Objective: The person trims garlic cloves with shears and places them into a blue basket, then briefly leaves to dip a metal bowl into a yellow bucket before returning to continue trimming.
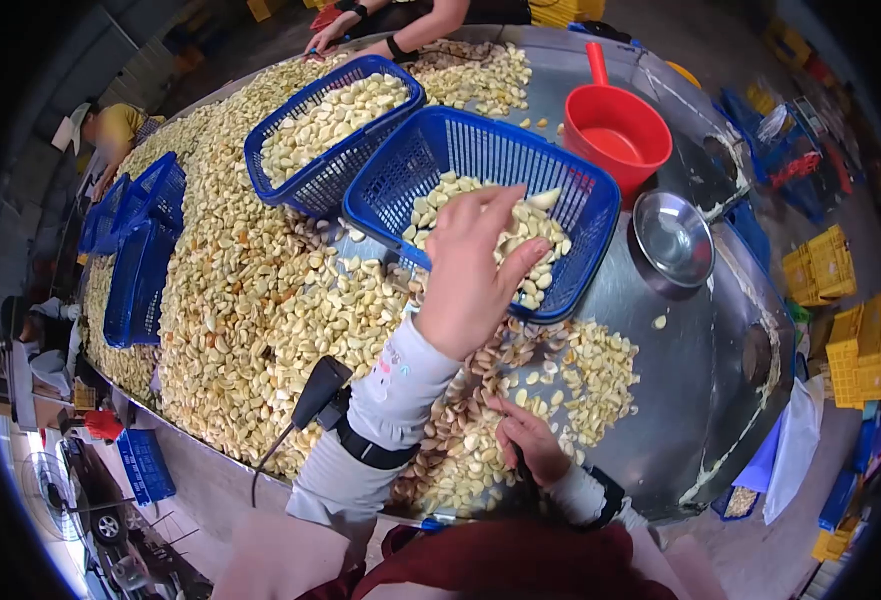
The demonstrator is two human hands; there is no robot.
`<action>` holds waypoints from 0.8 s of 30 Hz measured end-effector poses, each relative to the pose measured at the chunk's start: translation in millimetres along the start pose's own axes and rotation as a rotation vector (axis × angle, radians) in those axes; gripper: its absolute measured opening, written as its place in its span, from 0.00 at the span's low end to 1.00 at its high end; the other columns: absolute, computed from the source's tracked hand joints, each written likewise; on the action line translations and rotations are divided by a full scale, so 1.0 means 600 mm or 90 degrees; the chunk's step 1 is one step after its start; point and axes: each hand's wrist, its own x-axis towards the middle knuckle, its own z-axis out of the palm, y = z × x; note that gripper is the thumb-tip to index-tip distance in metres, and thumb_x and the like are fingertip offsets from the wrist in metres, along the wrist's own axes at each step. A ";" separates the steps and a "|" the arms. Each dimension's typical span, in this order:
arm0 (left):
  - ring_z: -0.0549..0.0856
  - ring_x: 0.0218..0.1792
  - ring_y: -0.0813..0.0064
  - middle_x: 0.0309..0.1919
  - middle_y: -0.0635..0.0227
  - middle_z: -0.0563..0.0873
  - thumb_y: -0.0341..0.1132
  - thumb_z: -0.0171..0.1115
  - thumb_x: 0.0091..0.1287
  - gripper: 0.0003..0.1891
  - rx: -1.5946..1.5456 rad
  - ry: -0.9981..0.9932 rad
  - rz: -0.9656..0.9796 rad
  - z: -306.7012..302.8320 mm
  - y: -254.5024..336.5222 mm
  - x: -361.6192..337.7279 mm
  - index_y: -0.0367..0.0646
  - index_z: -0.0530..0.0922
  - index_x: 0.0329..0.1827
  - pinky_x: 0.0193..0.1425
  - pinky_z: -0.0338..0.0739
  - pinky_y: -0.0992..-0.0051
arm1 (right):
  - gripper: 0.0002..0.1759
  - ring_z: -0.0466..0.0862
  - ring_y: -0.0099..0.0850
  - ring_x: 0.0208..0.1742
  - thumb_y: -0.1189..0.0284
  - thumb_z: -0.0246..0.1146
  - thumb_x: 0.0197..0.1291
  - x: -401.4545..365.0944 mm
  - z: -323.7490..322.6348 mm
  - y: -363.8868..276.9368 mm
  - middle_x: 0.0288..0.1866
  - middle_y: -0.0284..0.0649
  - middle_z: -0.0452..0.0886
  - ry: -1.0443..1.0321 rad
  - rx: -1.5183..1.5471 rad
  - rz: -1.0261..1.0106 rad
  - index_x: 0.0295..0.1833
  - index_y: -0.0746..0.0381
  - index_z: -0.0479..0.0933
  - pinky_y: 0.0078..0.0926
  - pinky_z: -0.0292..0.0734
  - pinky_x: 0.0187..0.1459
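Observation:
My left hand [470,270] is over the near blue basket [600,240], fingers and thumb apart, holding nothing. Pale peeled cloves [450,190] partly fill this basket, and one larger clove [543,199] shows just beyond my fingertips. Lower down, my right hand [532,438] is closed low over the table, beside loose cloves [595,385] and brownish ones. A thin dark object shows under its palm, too hidden to name.
A second blue basket [260,150] of cloves stands behind left, beside a large clove heap [230,260]. A red dipper [617,130] and metal bowl [673,238] are right. Empty blue baskets [140,280] stand far left. Another person's hands [330,35] work at the back.

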 end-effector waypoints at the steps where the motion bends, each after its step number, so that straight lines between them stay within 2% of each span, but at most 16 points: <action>1: 0.75 0.48 0.56 0.45 0.57 0.78 0.33 0.66 0.60 0.19 0.045 0.086 0.007 -0.005 0.000 -0.003 0.37 0.75 0.53 0.54 0.66 0.63 | 0.26 0.68 0.18 0.21 0.69 0.48 0.70 -0.005 0.006 -0.011 0.28 0.31 0.69 0.006 -0.001 0.000 0.70 0.69 0.59 0.14 0.65 0.25; 2: 0.75 0.46 0.56 0.43 0.57 0.78 0.31 0.67 0.58 0.18 0.087 0.166 0.012 -0.010 0.001 -0.025 0.38 0.76 0.51 0.51 0.67 0.63 | 0.26 0.68 0.18 0.21 0.69 0.48 0.70 -0.013 0.005 -0.018 0.28 0.31 0.69 0.007 -0.003 -0.006 0.70 0.69 0.59 0.14 0.65 0.25; 3: 0.75 0.42 0.56 0.38 0.58 0.77 0.28 0.67 0.54 0.14 0.094 0.193 -0.102 -0.001 -0.012 -0.066 0.39 0.79 0.45 0.47 0.68 0.63 | 0.25 0.67 0.17 0.20 0.69 0.48 0.70 -0.015 0.003 -0.024 0.27 0.31 0.69 0.014 -0.010 0.005 0.69 0.69 0.60 0.13 0.64 0.24; 5: 0.74 0.40 0.56 0.34 0.60 0.76 0.26 0.66 0.53 0.10 0.173 0.078 -0.128 0.044 -0.077 -0.167 0.40 0.79 0.38 0.45 0.69 0.62 | 0.24 0.66 0.15 0.19 0.70 0.47 0.70 -0.020 -0.009 -0.012 0.28 0.30 0.70 0.028 -0.006 0.016 0.68 0.69 0.62 0.11 0.63 0.22; 6: 0.74 0.40 0.56 0.33 0.61 0.77 0.26 0.66 0.52 0.08 0.199 -0.027 -0.160 0.063 -0.086 -0.200 0.40 0.80 0.35 0.45 0.70 0.62 | 0.24 0.66 0.15 0.19 0.70 0.47 0.70 -0.016 -0.014 -0.014 0.28 0.30 0.70 0.029 -0.003 0.013 0.68 0.69 0.62 0.11 0.63 0.22; 10: 0.74 0.43 0.57 0.35 0.60 0.78 0.27 0.68 0.50 0.10 0.209 -0.082 -0.213 0.114 -0.144 -0.264 0.42 0.80 0.35 0.47 0.70 0.61 | 0.24 0.65 0.14 0.20 0.70 0.48 0.70 -0.004 -0.037 -0.030 0.27 0.29 0.68 0.034 -0.031 0.005 0.69 0.67 0.62 0.11 0.62 0.22; 12: 0.77 0.40 0.58 0.34 0.61 0.79 0.27 0.68 0.52 0.10 0.246 -0.081 -0.178 0.105 -0.139 -0.277 0.41 0.79 0.37 0.44 0.72 0.63 | 0.25 0.70 0.15 0.24 0.70 0.49 0.70 0.003 -0.037 -0.037 0.31 0.30 0.71 0.036 -0.151 -0.003 0.70 0.66 0.61 0.13 0.67 0.27; 13: 0.78 0.36 0.59 0.32 0.62 0.79 0.27 0.68 0.52 0.10 0.119 -0.088 -0.220 0.096 -0.130 -0.288 0.40 0.79 0.38 0.40 0.73 0.64 | 0.27 0.79 0.26 0.30 0.69 0.53 0.68 0.011 -0.036 -0.032 0.36 0.40 0.79 0.052 -0.287 -0.074 0.71 0.65 0.60 0.21 0.74 0.35; 14: 0.79 0.32 0.61 0.31 0.62 0.79 0.26 0.67 0.53 0.11 -0.010 -0.097 -0.260 0.086 -0.122 -0.297 0.39 0.79 0.39 0.37 0.74 0.66 | 0.27 0.79 0.26 0.30 0.69 0.53 0.68 0.014 -0.034 -0.028 0.36 0.40 0.79 0.051 -0.285 -0.073 0.71 0.65 0.60 0.21 0.74 0.35; 15: 0.81 0.26 0.71 0.30 0.62 0.81 0.22 0.66 0.54 0.14 -0.043 -0.079 -0.243 0.076 -0.114 -0.306 0.36 0.79 0.45 0.31 0.75 0.75 | 0.29 0.81 0.33 0.34 0.68 0.54 0.67 0.015 -0.028 -0.025 0.40 0.47 0.80 0.073 -0.454 -0.199 0.71 0.66 0.59 0.26 0.75 0.39; 16: 0.81 0.26 0.71 0.30 0.62 0.81 0.22 0.66 0.54 0.14 -0.045 -0.083 -0.243 0.063 -0.087 -0.306 0.36 0.79 0.45 0.31 0.75 0.75 | 0.31 0.82 0.41 0.38 0.68 0.56 0.65 0.015 -0.019 -0.029 0.43 0.54 0.81 0.095 -0.624 -0.327 0.71 0.66 0.58 0.30 0.76 0.43; 17: 0.82 0.27 0.72 0.30 0.62 0.83 0.21 0.66 0.53 0.17 -0.059 -0.057 -0.273 0.045 -0.049 -0.301 0.37 0.78 0.47 0.32 0.76 0.76 | 0.34 0.82 0.49 0.38 0.66 0.58 0.63 0.007 -0.003 -0.041 0.42 0.58 0.80 0.088 -0.644 -0.282 0.72 0.65 0.57 0.37 0.76 0.39; 18: 0.82 0.29 0.74 0.31 0.63 0.84 0.20 0.66 0.52 0.20 -0.072 -0.033 -0.297 0.025 -0.027 -0.302 0.37 0.78 0.50 0.34 0.77 0.77 | 0.34 0.82 0.49 0.38 0.66 0.58 0.63 0.001 0.014 -0.038 0.42 0.58 0.80 0.094 -0.642 -0.286 0.72 0.65 0.57 0.37 0.76 0.39; 19: 0.83 0.29 0.74 0.31 0.64 0.85 0.18 0.65 0.50 0.28 -0.062 -0.066 -0.283 0.016 -0.024 -0.307 0.38 0.74 0.58 0.35 0.78 0.77 | 0.34 0.82 0.49 0.36 0.65 0.58 0.63 -0.002 0.024 -0.036 0.40 0.56 0.81 0.092 -0.681 -0.266 0.72 0.65 0.57 0.39 0.76 0.37; 21: 0.83 0.29 0.72 0.31 0.63 0.84 0.18 0.65 0.51 0.30 -0.074 -0.079 -0.276 0.003 -0.015 -0.315 0.38 0.72 0.60 0.35 0.78 0.76 | 0.35 0.82 0.50 0.31 0.65 0.59 0.62 -0.012 0.045 -0.040 0.33 0.50 0.82 0.107 -0.726 -0.255 0.71 0.64 0.58 0.44 0.75 0.33; 24: 0.84 0.29 0.71 0.31 0.63 0.84 0.20 0.66 0.51 0.32 -0.113 -0.066 -0.277 -0.008 -0.006 -0.327 0.38 0.68 0.63 0.34 0.79 0.75 | 0.35 0.81 0.49 0.30 0.66 0.59 0.62 -0.023 0.066 -0.032 0.36 0.52 0.81 0.104 -0.683 -0.329 0.72 0.64 0.57 0.42 0.74 0.31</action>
